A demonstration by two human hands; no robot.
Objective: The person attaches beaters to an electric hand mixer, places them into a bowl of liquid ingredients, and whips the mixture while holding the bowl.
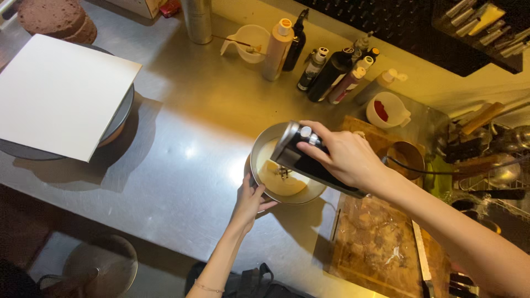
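Hand mixer point(309, 160) is the centre of it all, a black and silver unit tipped nose-down into a metal mixing bowl point(262, 146) near the front of the steel counter point(187, 138). Right hand point(342, 157) is clamped over the top of the mixer body, fingers curled round it, holding it at a slant so the beaters point(283, 173) sink into the pale yellow cream point(281, 179) pooled on the low side. Left hand point(249, 200) is closed on the near rim of the bowl, and the bowl looks tilted toward the person, likely to gather the cream where the beaters can reach it and to stop the bowl from spinning.

Moving outward: a wooden cutting board point(375, 243) lies just right of the bowl, a long knife point(422, 259) resting along it. Behind, a row of squeeze bottles point(331, 72) and two small white jugs point(251, 41) stand by the wall, handy but out of splash range. Far left, a white square board point(58, 94) sits on a turntable point(118, 118), with brown cake layers point(55, 19) stacked beyond it.
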